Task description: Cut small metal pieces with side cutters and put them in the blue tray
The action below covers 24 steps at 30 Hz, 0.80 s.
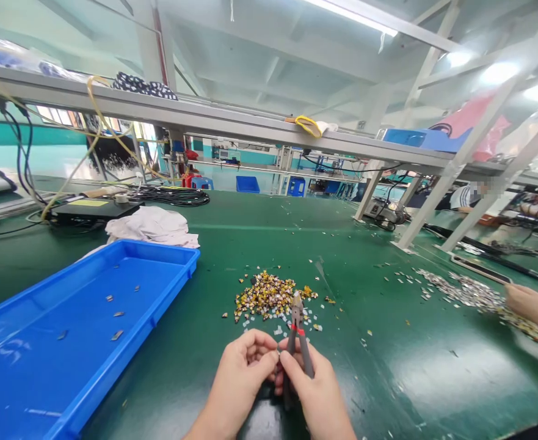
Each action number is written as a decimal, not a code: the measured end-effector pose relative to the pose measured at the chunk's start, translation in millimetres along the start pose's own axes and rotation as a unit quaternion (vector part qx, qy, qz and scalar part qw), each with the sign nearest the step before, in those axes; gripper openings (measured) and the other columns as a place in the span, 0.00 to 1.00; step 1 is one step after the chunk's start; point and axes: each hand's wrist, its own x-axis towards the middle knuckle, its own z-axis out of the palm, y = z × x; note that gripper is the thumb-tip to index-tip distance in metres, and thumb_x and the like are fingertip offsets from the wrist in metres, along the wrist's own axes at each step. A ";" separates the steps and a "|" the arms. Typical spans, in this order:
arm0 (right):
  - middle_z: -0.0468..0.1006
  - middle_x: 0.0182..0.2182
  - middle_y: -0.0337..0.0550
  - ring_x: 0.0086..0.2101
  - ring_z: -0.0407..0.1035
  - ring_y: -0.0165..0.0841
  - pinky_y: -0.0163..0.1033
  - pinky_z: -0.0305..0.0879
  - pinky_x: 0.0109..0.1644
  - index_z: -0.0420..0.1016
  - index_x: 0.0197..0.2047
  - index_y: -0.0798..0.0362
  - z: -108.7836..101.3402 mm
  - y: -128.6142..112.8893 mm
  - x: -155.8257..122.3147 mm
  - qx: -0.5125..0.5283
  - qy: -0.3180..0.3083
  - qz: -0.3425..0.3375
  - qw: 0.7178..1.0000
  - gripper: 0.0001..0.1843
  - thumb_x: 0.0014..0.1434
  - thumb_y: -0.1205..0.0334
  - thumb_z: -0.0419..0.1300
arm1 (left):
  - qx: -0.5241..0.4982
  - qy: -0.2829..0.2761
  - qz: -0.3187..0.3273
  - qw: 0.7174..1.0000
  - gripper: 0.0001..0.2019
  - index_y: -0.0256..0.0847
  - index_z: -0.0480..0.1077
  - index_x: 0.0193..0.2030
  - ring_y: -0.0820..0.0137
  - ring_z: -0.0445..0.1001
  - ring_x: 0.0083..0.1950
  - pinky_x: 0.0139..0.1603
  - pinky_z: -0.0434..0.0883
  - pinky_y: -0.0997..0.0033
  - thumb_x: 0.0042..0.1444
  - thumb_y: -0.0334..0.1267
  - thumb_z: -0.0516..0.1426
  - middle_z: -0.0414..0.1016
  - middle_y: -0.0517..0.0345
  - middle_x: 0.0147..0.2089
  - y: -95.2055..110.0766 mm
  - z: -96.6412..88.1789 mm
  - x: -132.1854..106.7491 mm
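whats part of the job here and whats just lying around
In use: left hand, right hand, grey-handled cutters with red collar, heap of small gold-and-black pieces, blue plastic tray with a few pieces

Lying about: crumpled white cloth, coiled black cable

Bench mat (pixel 360 379), items on it: tray (pixel 154 247) at left, small pieces (pixel 117 335) lying inside; cloth (pixel 152 226) behind the tray. Heap of small fragments (pixel 269 297) at centre, directly before the left hand (pixel 243 379) and right hand (pixel 314 391); cutting pliers (pixel 298 342) in the right hand. Further scattered fragments (pixel 461 290) at right, apparently beside a co-worker's hand (pixel 529 305).
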 end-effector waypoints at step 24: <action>0.75 0.35 0.45 0.32 0.69 0.34 0.37 0.66 0.37 0.69 0.42 0.54 -5.7 20.8 -1.1 -0.116 0.041 -0.045 0.991 0.19 0.53 0.51 0.55 | 0.069 0.042 0.046 0.996 0.02 0.37 0.67 0.26 0.75 0.69 0.24 0.27 0.67 0.76 0.46 0.33 0.57 0.70 0.63 0.23 -6.6 1.0 -1.1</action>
